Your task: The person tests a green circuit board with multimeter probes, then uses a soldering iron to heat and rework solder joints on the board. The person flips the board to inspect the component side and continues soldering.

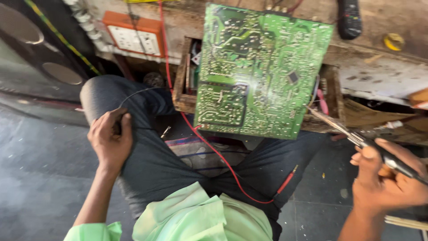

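Gripping soldering iron point(356, 136), right hand point(388, 178) blurred; left hand point(109, 140) pinches thin wire point(133, 93), end hidden.

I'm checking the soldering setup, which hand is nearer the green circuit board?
Right. The right hand holds a soldering iron whose tip reaches the green circuit board's lower right edge. The left hand rests on the knee, off to the board's lower left, holding thin wire.
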